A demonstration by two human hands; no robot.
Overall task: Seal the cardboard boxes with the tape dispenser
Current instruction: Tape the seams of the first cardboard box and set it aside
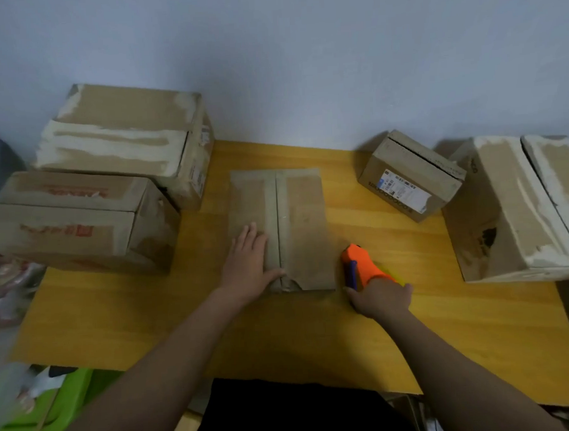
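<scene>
Our right hand (381, 301) has its fingers clenched around the orange tape dispenser (361, 267) beside the centre box (296, 214); our left hand (246, 260), fingers released, should press the flaps flat while we tape the seam

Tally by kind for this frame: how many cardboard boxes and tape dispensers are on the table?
Cardboard boxes: 5, namely center box, two left, two right
Tape dispensers: 1, orange tape dispenser, held by right hand
Total: 6
</scene>
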